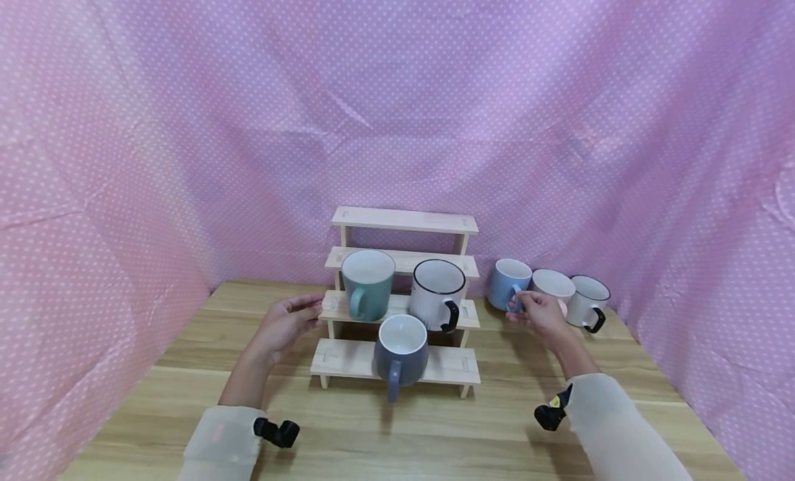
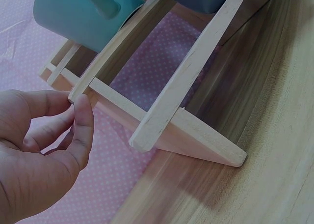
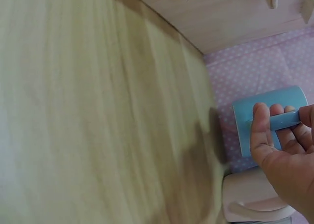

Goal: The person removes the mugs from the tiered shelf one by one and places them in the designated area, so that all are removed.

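Note:
My right hand (image 1: 542, 315) holds a light blue mug (image 1: 500, 286) by its handle, at the right of the rack in the head view. In the right wrist view the fingers are curled round the handle (image 3: 284, 120). My left hand (image 1: 287, 324) pinches the left end of the second board up on a stepped wooden rack (image 1: 354, 360); in the left wrist view thumb and fingertip meet at the board's corner. That board carries a green mug (image 1: 375, 298) and a white mug (image 1: 428, 298) with black rim and handle. A grey-blue mug (image 1: 410, 367) stands on the lowest board.
Right of the blue mug, a pale pink mug (image 1: 553, 282) and a white mug with black handle (image 1: 584, 308) stand close together at the back of the wooden table (image 1: 348, 439). A pink dotted cloth (image 1: 397, 87) hangs behind and along both sides.

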`<state>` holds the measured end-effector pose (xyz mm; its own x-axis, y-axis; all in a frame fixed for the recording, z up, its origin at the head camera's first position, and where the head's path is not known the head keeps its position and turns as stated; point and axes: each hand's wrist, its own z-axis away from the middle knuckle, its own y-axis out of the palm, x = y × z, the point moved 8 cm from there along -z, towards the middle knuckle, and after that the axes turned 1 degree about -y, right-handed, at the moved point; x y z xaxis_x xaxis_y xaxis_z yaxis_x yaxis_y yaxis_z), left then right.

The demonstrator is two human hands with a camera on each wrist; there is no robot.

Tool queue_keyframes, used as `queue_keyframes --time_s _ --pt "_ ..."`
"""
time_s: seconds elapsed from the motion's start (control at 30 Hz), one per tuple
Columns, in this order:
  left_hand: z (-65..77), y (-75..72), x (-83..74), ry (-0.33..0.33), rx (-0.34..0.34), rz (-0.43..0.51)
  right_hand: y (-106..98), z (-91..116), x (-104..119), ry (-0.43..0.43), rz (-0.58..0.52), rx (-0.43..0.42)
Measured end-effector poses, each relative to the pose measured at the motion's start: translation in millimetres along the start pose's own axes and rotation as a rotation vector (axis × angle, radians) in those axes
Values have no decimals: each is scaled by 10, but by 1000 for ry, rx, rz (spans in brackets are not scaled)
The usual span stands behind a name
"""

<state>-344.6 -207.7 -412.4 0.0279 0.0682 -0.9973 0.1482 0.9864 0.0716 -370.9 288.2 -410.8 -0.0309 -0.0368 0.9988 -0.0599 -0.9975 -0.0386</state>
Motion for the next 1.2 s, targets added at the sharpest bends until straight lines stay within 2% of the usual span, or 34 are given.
queue_keyframes --time_s 0.33,0.53,0.77,1.0,1.2 --pt "-7 6 -18 -7 6 1 -41 -75 -194 2 -10 -10" --pt "-10 21 -17 -10 8 8 -73 -112 -323 33 -49 -18" --pt "-17 13 -29 5 1 2 -53 -110 -346 59 -36 -2" --pt "-32 7 -21 2 -1 16 -73 -91 -412 89 -101 7" --pt "-30 17 -28 8 7 15 -88 -68 -420 96 -114 19"
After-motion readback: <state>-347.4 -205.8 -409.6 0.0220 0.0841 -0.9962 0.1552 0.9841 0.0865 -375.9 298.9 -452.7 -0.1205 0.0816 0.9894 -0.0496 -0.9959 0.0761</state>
